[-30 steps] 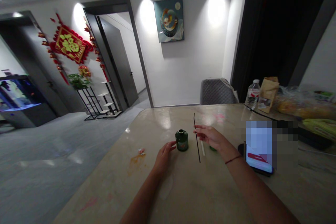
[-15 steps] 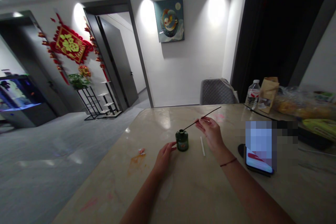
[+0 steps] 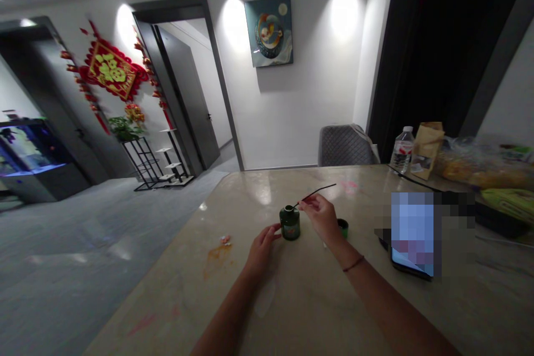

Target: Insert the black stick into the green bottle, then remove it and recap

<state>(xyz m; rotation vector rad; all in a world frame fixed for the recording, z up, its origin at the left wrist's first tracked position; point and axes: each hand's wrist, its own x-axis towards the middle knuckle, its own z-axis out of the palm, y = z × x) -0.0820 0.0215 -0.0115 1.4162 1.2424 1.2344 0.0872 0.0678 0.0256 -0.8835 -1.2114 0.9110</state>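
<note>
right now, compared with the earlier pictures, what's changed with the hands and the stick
The right hand has moved left toward the bottle, keeping hold of the stick. The stick has swung from steep beside the bottle to a slant, its lower end at the mouth; whether it is inside is unclear. The left hand and bottle stayed put.

One head-worn camera looks forward and down across the table [image 3: 308,295] toward the far wall [image 3: 308,105].
</note>
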